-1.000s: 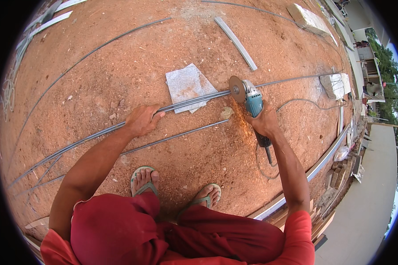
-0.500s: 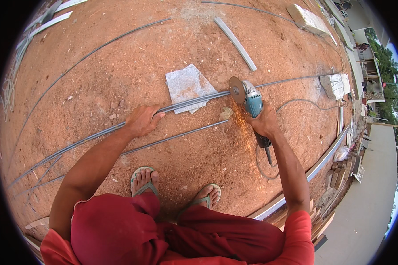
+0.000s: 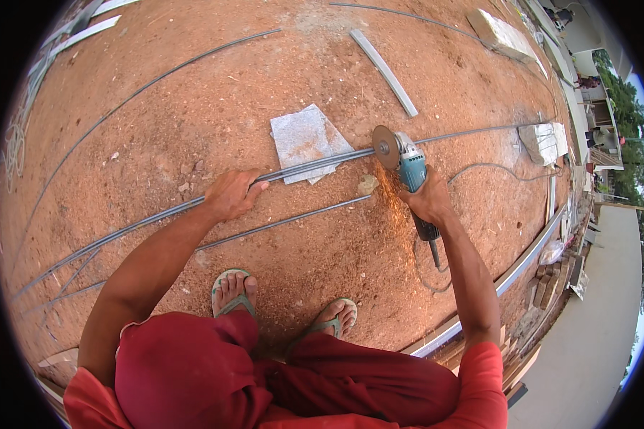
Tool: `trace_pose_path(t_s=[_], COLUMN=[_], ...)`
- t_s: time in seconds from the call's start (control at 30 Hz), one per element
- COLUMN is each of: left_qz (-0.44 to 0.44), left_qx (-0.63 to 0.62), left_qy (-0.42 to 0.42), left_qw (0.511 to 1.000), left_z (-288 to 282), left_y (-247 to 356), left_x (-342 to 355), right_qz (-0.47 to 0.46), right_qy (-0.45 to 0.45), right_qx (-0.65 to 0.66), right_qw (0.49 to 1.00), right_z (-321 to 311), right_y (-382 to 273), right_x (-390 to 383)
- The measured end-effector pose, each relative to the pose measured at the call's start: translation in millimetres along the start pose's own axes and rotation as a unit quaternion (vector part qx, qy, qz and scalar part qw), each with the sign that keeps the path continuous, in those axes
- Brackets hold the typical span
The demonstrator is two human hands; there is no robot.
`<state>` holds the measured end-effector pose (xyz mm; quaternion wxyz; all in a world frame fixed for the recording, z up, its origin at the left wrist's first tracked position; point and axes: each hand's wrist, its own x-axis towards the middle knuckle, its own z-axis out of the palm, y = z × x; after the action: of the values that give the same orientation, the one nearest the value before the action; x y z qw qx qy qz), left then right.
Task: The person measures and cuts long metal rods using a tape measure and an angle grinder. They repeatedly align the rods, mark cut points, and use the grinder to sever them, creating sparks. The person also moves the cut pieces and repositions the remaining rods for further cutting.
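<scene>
My left hand (image 3: 233,194) is closed round a bundle of thin grey metal rods (image 3: 143,222), which runs from the lower left across the ground. My right hand (image 3: 429,197) grips a teal and black angle grinder (image 3: 413,171) by its body. The grinder's brown disc (image 3: 386,148) meets the rods near their right part. Orange sparks (image 3: 392,204) spray down from the disc toward the ground. Under the rods, between my hands, lie two flat grey tiles (image 3: 300,141). A small stone (image 3: 368,184) sits just below the disc.
A single rod (image 3: 286,221) lies nearer my sandalled feet. A pale block (image 3: 544,141) stands at the right, with the grinder's cord (image 3: 479,164) nearby. Beyond are a short metal bar (image 3: 383,71), a larger block (image 3: 504,36) and a long curved rod (image 3: 143,89). Timber pieces lie at lower right.
Almost nothing differs. The whole view has shifted very slightly; both hands keep their hold, and sparks still fly from the disc.
</scene>
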<state>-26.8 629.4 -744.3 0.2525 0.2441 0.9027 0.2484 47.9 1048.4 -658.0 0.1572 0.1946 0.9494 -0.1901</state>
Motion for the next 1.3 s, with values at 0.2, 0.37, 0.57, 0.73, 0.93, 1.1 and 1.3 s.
trace_pose_path(t_s=[0.2,0.37,0.57,0.73,0.93,1.1,1.3], left_qz=[-0.002,0.012,0.011,0.014,0.01,0.007,0.008], left_qx=[-0.011,-0.012,-0.019,-0.02,-0.019,-0.01,-0.018], left_qy=[0.0,0.012,0.012,0.013,0.009,-0.001,0.033], left_qw=[1.0,1.0,1.0,1.0,1.0,1.0,0.999], left_z=[-2,0,1,-1,0,-4,-4], left_y=[2,2,0,4,-4,6,5], left_x=[-1,0,0,-1,-5,1,-5], right_qz=[0.012,0.013,0.031,0.028,0.014,0.023,0.006], right_qy=[-0.006,-0.022,-0.033,-0.034,-0.027,-0.011,-0.008], right_qx=[-0.009,-0.01,0.001,-0.014,-0.021,-0.027,-0.037], right_qw=[1.0,1.0,0.999,0.999,0.999,0.999,0.999], right_z=[-3,-6,-8,-5,-2,-2,-9], right_y=[-7,-7,-10,-5,-9,-1,-5], right_x=[-3,-2,-2,-1,-5,-3,1])
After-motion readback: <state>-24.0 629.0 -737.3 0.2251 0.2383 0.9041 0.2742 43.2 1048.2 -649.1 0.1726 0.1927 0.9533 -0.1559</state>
